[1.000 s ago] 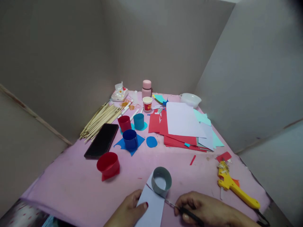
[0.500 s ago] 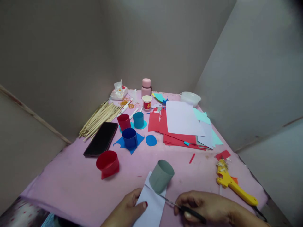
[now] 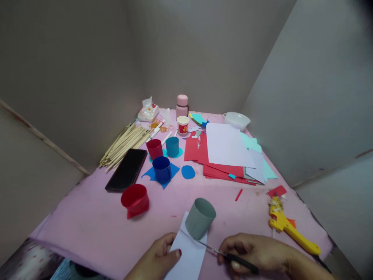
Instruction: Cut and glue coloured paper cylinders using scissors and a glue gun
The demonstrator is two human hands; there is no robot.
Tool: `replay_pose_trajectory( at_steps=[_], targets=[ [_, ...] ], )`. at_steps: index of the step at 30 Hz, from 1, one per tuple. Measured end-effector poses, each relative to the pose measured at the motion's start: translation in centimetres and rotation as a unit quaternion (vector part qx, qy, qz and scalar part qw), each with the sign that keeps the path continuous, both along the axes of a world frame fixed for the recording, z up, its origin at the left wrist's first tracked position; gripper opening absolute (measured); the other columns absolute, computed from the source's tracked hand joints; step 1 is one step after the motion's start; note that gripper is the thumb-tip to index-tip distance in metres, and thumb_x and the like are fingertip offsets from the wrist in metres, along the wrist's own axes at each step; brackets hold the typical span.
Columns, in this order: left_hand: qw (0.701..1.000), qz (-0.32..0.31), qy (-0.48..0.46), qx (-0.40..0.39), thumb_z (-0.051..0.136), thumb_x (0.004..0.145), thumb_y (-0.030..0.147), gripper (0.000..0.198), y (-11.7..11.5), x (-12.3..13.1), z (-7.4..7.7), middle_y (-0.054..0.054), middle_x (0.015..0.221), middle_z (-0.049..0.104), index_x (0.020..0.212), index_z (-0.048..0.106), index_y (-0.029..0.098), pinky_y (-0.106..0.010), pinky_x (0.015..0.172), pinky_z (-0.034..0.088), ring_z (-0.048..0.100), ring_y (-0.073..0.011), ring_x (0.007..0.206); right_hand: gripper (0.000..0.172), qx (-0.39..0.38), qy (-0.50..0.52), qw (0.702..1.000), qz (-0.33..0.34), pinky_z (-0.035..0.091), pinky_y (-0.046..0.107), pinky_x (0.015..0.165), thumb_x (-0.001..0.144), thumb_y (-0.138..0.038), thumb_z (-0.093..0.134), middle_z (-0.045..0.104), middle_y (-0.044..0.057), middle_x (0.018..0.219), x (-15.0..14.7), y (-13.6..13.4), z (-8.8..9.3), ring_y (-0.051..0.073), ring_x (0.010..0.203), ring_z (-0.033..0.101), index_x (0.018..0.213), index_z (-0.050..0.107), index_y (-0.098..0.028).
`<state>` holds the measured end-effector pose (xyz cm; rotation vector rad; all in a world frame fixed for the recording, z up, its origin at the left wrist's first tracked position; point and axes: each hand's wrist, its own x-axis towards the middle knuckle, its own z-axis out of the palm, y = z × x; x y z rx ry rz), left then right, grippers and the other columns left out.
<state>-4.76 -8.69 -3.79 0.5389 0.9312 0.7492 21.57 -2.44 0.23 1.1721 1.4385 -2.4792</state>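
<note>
My left hand [image 3: 161, 254] pinches the left edge of a white strip of paper [image 3: 188, 258] at the front of the table, thumb on top. On the paper's far end a grey paper cylinder [image 3: 200, 219] stands, tilted to the right. My right hand [image 3: 253, 252] is closed round the black handle of a pair of scissors [image 3: 214, 249], seen edge-on. Their metal blades reach left onto the paper, just below the cylinder's base, where a slit-like line runs across the sheet. To the left sits a red paper cup shape [image 3: 135, 200] on a red scrap.
Behind are a dark blue paper cup [image 3: 161, 170], a red cylinder [image 3: 154, 149], a teal cylinder [image 3: 172, 146], a black phone [image 3: 126, 170] and wooden sticks [image 3: 126, 146]. Stacked paper [image 3: 229, 146] lies right of centre, and a yellow glue gun [image 3: 291, 229] at the right edge.
The view has shifted slightly, so the table things appear a little further right. Both hands keep their holds on paper and scissors, with hardly any movement.
</note>
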Motion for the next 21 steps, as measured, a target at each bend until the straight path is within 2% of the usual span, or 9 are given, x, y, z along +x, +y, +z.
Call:
replay_pose_trajectory(
  at_steps=[3,6,8,14,21],
  targets=[
    [1.0,0.005,0.011,-0.005,0.074,0.069,0.034,0.031,-0.1,-0.4,-0.3,0.001,0.067,0.07,0.091,0.063,0.014,-0.021,0.052,0.041,0.058,-0.0103,0.054,0.05,0.007,0.0,1.0,0.021,0.027,0.017,0.048,0.061,-0.052,0.078,0.054,-0.006,0.059,0.4,0.0,-0.3,0.006,0.053,0.045,0.093,0.065,-0.015],
    [1.0,0.016,0.022,-0.016,0.075,0.069,0.035,0.032,0.1,-0.7,0.0,0.002,0.066,0.069,0.09,0.063,0.015,-0.02,0.051,0.041,0.057,-0.0094,0.053,0.046,-0.003,0.0,0.999,0.035,0.024,0.017,0.046,0.066,-0.05,0.076,0.05,-0.008,0.057,0.9,-0.1,-0.5,0.004,0.047,0.037,0.095,0.065,-0.015],
    [0.999,0.008,0.023,-0.027,0.076,0.066,0.035,0.034,0.2,-0.7,0.6,0.002,0.068,0.07,0.091,0.063,0.016,-0.02,0.052,0.042,0.057,-0.01,0.054,0.047,-0.005,0.002,0.999,0.035,0.023,0.018,0.045,0.067,-0.048,0.076,0.049,-0.008,0.058,1.1,-0.1,-0.3,0.004,0.047,0.033,0.097,0.064,-0.014],
    [0.997,0.007,0.049,-0.059,0.077,0.064,0.029,0.032,-0.1,-0.2,2.7,-0.001,0.079,0.074,0.091,0.064,0.016,-0.02,0.053,0.042,0.057,-0.0104,0.056,0.059,-0.001,0.014,1.0,0.02,0.026,0.018,0.048,0.062,-0.058,0.076,0.057,-0.003,0.064,0.2,-0.6,0.2,0.005,0.051,0.042,0.098,0.062,-0.013],
    [0.999,0.009,0.046,-0.028,0.072,0.07,0.028,0.025,-0.2,-0.3,2.6,-0.001,0.077,0.073,0.09,0.064,0.016,-0.023,0.058,0.043,0.06,-0.0128,0.059,0.064,-0.016,0.026,0.999,0.008,0.028,0.016,0.045,0.057,-0.062,0.076,0.062,-0.001,0.069,-1.0,-0.9,-0.3,0.002,0.046,0.039,0.095,0.061,-0.013]
  ],
)
